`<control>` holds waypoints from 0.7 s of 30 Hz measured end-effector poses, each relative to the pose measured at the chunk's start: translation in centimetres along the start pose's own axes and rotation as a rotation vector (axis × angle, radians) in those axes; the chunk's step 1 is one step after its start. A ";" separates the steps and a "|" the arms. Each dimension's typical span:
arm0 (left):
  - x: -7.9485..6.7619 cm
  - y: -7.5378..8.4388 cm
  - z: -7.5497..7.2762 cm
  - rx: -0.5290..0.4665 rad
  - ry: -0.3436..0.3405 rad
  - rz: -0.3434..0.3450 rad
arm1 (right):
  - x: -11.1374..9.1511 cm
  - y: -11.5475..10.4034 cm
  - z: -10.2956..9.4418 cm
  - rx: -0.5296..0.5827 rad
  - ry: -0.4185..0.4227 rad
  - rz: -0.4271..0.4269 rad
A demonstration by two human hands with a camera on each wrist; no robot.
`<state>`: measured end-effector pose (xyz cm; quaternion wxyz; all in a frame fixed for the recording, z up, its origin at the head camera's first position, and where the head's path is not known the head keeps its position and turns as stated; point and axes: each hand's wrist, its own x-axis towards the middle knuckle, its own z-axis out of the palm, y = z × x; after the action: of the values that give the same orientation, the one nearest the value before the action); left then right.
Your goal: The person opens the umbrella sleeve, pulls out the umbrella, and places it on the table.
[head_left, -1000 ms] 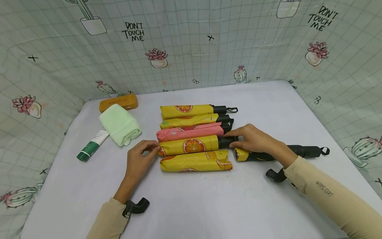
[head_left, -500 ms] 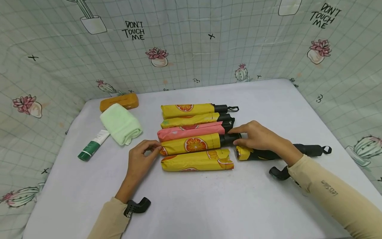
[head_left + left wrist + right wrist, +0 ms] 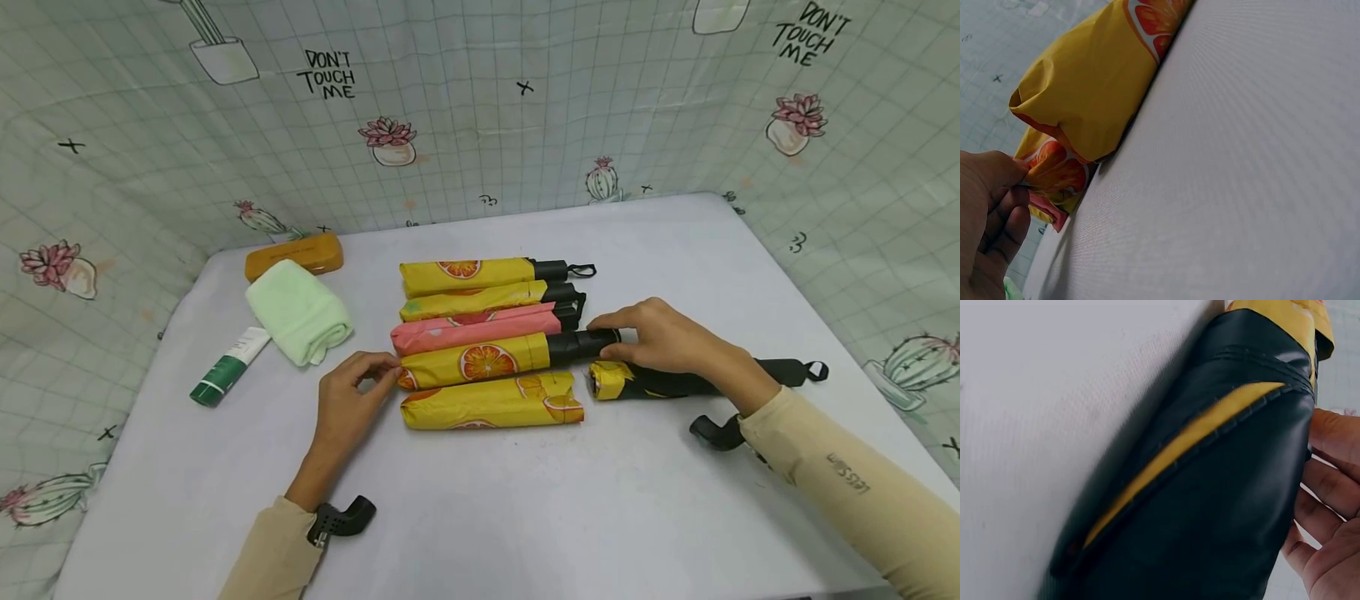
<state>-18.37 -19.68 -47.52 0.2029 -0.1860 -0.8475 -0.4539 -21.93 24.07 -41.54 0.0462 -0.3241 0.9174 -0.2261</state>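
A folded umbrella in a yellow sleeve (image 3: 510,354) with orange-slice prints lies mid-table, its black end (image 3: 573,346) showing at the right. My left hand (image 3: 345,412) pinches the sleeve's left end, as the left wrist view also shows on the printed fabric (image 3: 1054,165). My right hand (image 3: 667,337) grips the black end between thumb and fingers. In front lies a yellow orange-print sleeve (image 3: 487,404) with no handle showing. Below my right hand rests a black umbrella (image 3: 675,382) with a yellow end and wrist loop; it fills much of the right wrist view.
Behind lie a pink sleeved umbrella (image 3: 480,327) and two yellow ones, the farther yellow umbrella (image 3: 480,275) having a loop. At the left are a green towel (image 3: 300,312), an orange-brown case (image 3: 322,252) and a green-and-white tube (image 3: 228,367). A patterned cloth (image 3: 450,100) encloses the table.
My right hand has moved to the right, drawing more of the black umbrella out of the yellow sleeve. My left hand stays pinched on the sleeve's left end.
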 end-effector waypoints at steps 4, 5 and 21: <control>0.0 -0.2 -0.1 0.000 0.002 0.003 | -0.2 0.2 -0.3 -0.001 0.001 0.015; 0.0 -0.2 -0.1 0.001 0.001 0.001 | -0.2 0.2 -0.4 -0.003 0.001 0.016; 0.0 -0.1 -0.1 0.002 -0.004 -0.005 | -0.9 0.5 -1.1 -0.024 0.024 -0.026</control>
<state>-18.41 -19.83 -47.51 0.2003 -0.1845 -0.8489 -0.4531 -21.75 25.38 -40.85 0.0283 -0.3340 0.9163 -0.2193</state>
